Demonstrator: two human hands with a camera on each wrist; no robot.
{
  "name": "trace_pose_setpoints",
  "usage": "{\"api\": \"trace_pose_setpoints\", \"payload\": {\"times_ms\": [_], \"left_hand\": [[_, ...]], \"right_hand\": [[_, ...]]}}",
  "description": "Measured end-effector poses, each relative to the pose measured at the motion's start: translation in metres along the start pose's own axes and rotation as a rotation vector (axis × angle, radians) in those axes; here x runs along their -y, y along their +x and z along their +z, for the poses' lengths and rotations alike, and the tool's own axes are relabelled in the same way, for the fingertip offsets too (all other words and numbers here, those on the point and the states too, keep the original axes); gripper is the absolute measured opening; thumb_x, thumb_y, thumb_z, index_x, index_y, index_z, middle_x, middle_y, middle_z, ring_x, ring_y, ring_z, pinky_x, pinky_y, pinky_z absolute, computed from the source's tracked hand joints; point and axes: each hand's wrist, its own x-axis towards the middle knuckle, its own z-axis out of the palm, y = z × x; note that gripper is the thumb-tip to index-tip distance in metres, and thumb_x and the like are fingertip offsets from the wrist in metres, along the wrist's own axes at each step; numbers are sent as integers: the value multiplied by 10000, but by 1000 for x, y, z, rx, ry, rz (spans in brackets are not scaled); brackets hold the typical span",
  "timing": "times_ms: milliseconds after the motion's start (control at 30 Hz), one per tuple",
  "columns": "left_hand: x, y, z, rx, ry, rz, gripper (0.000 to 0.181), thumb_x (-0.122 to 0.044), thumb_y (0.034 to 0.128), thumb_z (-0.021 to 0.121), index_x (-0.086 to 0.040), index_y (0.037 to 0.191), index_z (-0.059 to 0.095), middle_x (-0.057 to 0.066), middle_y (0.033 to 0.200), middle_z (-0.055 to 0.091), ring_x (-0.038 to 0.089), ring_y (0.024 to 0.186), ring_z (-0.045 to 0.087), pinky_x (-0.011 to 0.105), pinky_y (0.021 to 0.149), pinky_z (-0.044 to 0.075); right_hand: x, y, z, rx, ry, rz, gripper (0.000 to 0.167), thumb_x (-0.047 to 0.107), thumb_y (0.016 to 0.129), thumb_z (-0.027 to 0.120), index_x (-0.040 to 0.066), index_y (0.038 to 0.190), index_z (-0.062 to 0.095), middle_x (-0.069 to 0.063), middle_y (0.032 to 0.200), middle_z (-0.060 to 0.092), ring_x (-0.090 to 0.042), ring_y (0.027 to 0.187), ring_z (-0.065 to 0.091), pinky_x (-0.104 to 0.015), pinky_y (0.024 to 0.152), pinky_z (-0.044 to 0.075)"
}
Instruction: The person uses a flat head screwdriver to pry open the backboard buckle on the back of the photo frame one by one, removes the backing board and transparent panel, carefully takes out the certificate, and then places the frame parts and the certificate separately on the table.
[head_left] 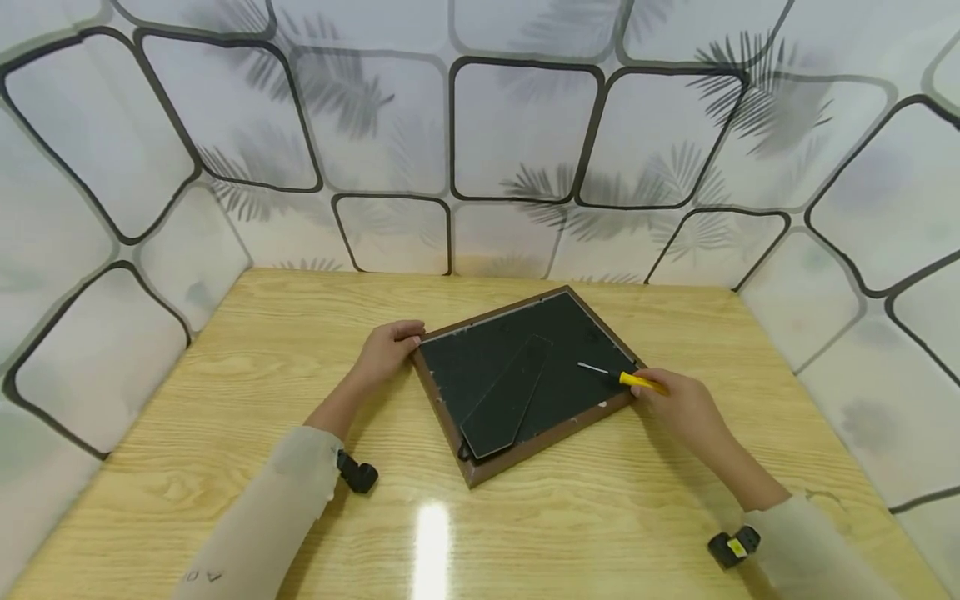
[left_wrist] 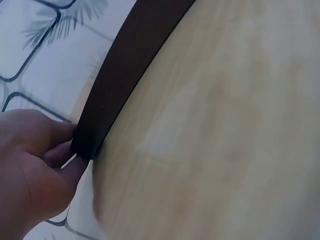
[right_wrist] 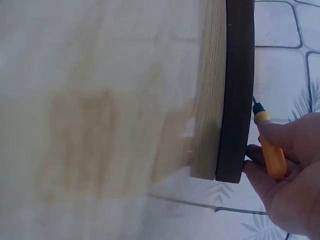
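Observation:
A picture frame (head_left: 480,367) with a brown rim lies back side up on the table, turned at an angle. Its black backing carries a folded easel stand (head_left: 504,404). My left hand (head_left: 385,354) grips the frame's left corner between thumb and fingers; the left wrist view shows the dark frame edge (left_wrist: 117,75) in that grip. In my right hand (head_left: 682,406) is a screwdriver (head_left: 636,381) with a yellow handle, its thin metal tip pointing left over the backing. Fingers of that same hand touch the frame's right corner, beside the dark edge (right_wrist: 236,100) in the right wrist view.
The wood-grain table (head_left: 300,308) spreads around the frame. A pale curtain-like wall (head_left: 517,133) with dark rounded outlines and leaf prints encloses the back and both sides. Small black devices (head_left: 357,473) sit at both wrists.

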Motion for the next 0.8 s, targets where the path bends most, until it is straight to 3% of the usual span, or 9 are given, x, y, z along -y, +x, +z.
{"api": "trace_pose_setpoints", "payload": {"times_ms": [200, 333, 433, 533, 667, 800], "left_hand": [[-8, -30, 12, -74, -32, -23, 597, -148, 1046, 558, 6, 1567, 311, 213, 1586, 375, 354, 1475, 358, 458, 1179, 379], [-11, -49, 20, -78, -64, -56, 660, -173, 1033, 589, -11, 1585, 264, 215, 1609, 331, 363, 1480, 348, 442, 1162, 402], [-13, -62, 26, -85, -68, -82, 659, -190, 1022, 610, -12, 1574, 298, 214, 1602, 345, 375, 1459, 381, 440, 1137, 430], [-12, -74, 33, -103, -75, -88, 630, -181, 1015, 619, 8, 1550, 346, 228, 1557, 415, 385, 1426, 429, 460, 1110, 457], [-12, -86, 43, -135, -93, -82, 597, -157, 1002, 635, 21, 1520, 400, 221, 1504, 487, 364, 1378, 490, 444, 1082, 487], [-13, -94, 52, -150, -141, -61, 608, -93, 992, 636, 47, 1522, 374, 230, 1526, 455, 348, 1384, 490, 353, 1072, 492]], "right_hand": [[-5, 19, -3, -59, 58, 0, 340, 196, 1003, 644, -24, 1261, 668, -266, 1175, 697, -276, 851, 627, -200, 625, 458], [-13, 40, -2, -73, 87, -4, 346, 238, 1011, 633, 4, 1263, 674, -246, 1167, 704, -301, 896, 630, -270, 682, 502], [-20, 58, 1, -49, 105, -22, 367, 256, 1019, 620, 6, 1284, 665, -254, 1212, 688, -358, 987, 653, -411, 792, 562], [-26, 74, 6, -1, 120, -39, 396, 284, 1026, 606, 9, 1307, 652, -256, 1274, 660, -406, 1132, 632, -537, 928, 534], [-32, 91, 11, 56, 155, -41, 412, 294, 1023, 609, 14, 1323, 643, -248, 1309, 642, -420, 1186, 603, -565, 977, 505], [-34, 98, 16, 98, 174, -31, 433, 314, 1018, 615, 27, 1341, 635, -240, 1338, 628, -415, 1208, 590, -560, 989, 500]]}}
